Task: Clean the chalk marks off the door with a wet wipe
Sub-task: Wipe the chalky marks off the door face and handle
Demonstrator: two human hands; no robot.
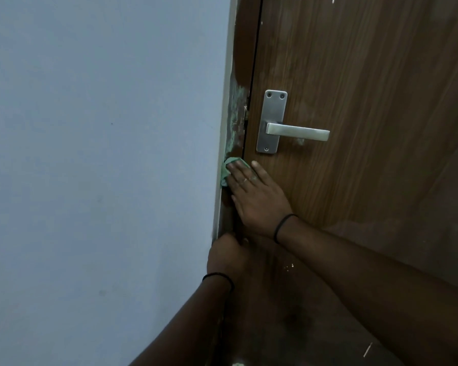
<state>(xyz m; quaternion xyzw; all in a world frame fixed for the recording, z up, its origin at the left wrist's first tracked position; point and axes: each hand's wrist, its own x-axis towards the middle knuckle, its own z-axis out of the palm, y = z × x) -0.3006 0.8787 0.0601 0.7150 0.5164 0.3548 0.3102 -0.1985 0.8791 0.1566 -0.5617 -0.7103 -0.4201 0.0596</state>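
The fingers [238, 171] of the right hand [254, 199] are lying straight and flat, pressing a crumpled green wet wipe [229, 171] against the door frame [239, 83], just below and to the left of the door handle [296, 132]. The wipe is bunched under the fingertips, with its edge sticking out toward the wall [103, 154]. The left hand [226, 256] is sitting lower down, well below the handle, at the frame's edge; its fingers are turned away from me, so I cannot tell whether they are curled on the frame or just resting there.

I would judge the job partly done. A greenish-white chalk smear [234, 120] is running down the frame, level with the handle and just to its left, directly above the wipe, and it looks untouched. The frame strip below the wipe is looking darker and cleaner. On the door [368, 75] itself, small pale flecks are showing far above the handle and below it to the right, though I cannot tell whether they are chalk or chipped paint.

The handle and its metal plate [271, 121] are standing close beside the smear, so strokes going up will be crowding against them. The narrow gap between door and frame may be holding chalk the flat fingers cannot reach.
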